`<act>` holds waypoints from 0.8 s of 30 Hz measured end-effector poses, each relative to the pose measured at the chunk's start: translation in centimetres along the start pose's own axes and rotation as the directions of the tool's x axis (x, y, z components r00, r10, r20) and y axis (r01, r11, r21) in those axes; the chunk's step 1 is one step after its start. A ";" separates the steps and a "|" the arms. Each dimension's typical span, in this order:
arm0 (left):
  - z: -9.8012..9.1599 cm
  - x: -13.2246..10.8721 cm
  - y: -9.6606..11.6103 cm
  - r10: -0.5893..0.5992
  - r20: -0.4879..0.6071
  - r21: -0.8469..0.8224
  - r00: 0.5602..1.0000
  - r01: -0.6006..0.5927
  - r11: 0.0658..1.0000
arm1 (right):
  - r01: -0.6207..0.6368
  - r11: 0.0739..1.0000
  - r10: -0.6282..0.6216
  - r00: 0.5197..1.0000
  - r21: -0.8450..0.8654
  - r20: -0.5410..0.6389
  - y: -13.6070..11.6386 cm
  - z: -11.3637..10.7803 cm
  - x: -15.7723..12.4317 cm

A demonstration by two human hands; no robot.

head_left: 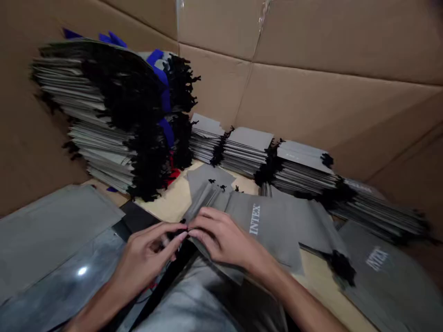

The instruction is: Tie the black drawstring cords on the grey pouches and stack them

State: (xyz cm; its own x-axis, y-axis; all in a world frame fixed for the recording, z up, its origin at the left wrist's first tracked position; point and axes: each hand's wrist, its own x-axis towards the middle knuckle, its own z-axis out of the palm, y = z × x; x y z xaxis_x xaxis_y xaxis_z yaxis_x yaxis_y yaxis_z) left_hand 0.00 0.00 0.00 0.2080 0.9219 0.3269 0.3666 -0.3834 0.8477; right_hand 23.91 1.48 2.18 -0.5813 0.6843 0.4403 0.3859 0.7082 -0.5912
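My left hand (143,251) is closed, its thumb and forefinger pinching a small black cord end. Meeting it fingertip to fingertip, my right hand (221,235) pinches at the same spot, on the corner of a grey fabric pouch. Under and beside the right hand lie overlapping grey pouches (277,230), one printed INTEX in white. Several small black knots (222,187) stick up along their far edge. A bunch of black cord ends (342,267) hangs at the right of these pouches. My fingers hide most of the cord.
Tall bundles of grey pouches with black cords (114,92) and blue ties (164,87) stand at left. Shorter stacks (249,152) line the back by cardboard walls (311,101). Another INTEX pouch (387,276) lies right, flat grey pieces (51,226) left.
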 end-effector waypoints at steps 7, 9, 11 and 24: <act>0.5 0.1 -1.1 0.101 0.045 0.045 0.994 -0.103 0.994 | 0.032 0.998 -0.028 0.997 0.053 -0.070 0.7 1.0 -0.4; 0.4 0.0 -1.4 0.147 0.042 0.076 0.988 -0.150 0.986 | 0.039 0.997 -0.033 0.995 0.068 -0.089 0.8 1.1 -0.5; 0.1 0.1 -1.5 0.181 0.048 0.093 0.982 -0.185 0.978 | 0.040 0.996 -0.032 0.995 0.078 -0.099 0.8 1.2 -0.5; -0.5 -0.4 -1.1 0.230 0.112 -0.098 0.967 -0.219 0.971 | -0.037 0.999 0.037 0.999 0.008 0.015 0.9 0.8 -1.0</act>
State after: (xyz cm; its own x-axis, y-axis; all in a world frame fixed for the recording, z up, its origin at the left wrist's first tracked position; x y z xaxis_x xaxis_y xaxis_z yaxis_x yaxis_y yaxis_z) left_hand -0.90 0.10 -0.82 0.3873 0.7967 0.4639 0.2212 -0.5688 0.7922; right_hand 24.26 1.30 0.74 -0.5775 0.7075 0.4075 0.4013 0.6806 -0.6130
